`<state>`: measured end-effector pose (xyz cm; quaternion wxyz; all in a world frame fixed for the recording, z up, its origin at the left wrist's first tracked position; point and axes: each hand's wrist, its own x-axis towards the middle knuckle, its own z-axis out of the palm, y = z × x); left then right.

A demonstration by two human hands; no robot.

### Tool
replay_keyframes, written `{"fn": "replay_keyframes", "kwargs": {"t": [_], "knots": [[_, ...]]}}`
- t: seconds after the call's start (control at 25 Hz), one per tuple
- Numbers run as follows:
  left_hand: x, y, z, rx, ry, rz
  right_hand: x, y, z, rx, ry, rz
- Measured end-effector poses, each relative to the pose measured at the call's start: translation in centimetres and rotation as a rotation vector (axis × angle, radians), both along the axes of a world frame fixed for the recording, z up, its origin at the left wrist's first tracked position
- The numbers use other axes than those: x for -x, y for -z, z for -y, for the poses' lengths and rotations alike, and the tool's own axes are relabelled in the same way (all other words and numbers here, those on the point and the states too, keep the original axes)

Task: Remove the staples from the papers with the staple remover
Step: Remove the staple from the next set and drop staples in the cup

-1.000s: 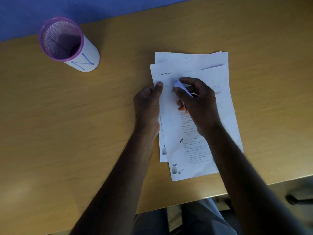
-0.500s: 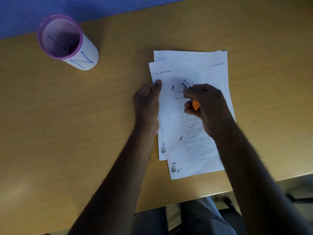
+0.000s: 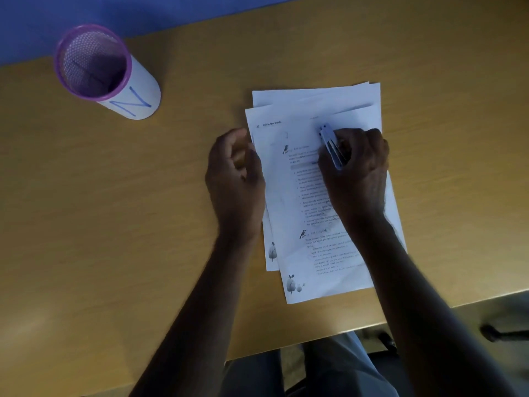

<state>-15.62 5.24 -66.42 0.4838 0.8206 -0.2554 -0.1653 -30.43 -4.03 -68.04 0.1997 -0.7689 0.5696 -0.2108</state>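
Note:
A loose stack of printed white papers (image 3: pixel 289 179) lies on the wooden table, right of centre. My right hand (image 3: pixel 357 173) rests on the upper part of the top sheet and grips a slim silver staple remover (image 3: pixel 330 144), its tip pointing up and left near the page's top. A small dark mark, perhaps a staple (image 3: pixel 313 118), sits just above the tip. My left hand (image 3: pixel 234 179) lies at the papers' left edge, fingers curled loosely and holding nothing; whether it touches the sheet is unclear.
A purple mesh pen holder (image 3: pixel 94 67) wrapped in white paper marked "N" stands at the table's far left. A blue surface (image 3: pixel 114 12) borders the far edge. The table's near edge (image 3: pixel 429 310) runs just below the papers, with my lap beneath.
My right hand has shifted right and up along the top sheet, turning the staple remover so its silver body shows. My left thumb has come off the page edge and the fingers have curled.

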Motion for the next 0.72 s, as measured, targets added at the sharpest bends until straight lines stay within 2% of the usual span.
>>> {"fn": "replay_keyframes", "kwargs": {"t": [0.12,0.24,0.36,0.72], "knots": [[-1.5,0.7,-1.5,-0.149,0.244,0.367,-0.6,-1.3,-0.2,0.021,0.019,-0.082],[-4.0,1.7,-2.8,-0.390,0.332,0.582,-2.1,-2.1,-0.6,0.178,-0.156,0.052],[-6.7,2.5,-4.6,-0.551,0.328,0.659,-3.8,-1.8,-0.5,0.036,-0.283,0.104],[-7.9,3.1,-5.9,-0.572,0.320,0.722,-5.4,-0.9,1.4,-0.054,-0.306,-0.039]]}}
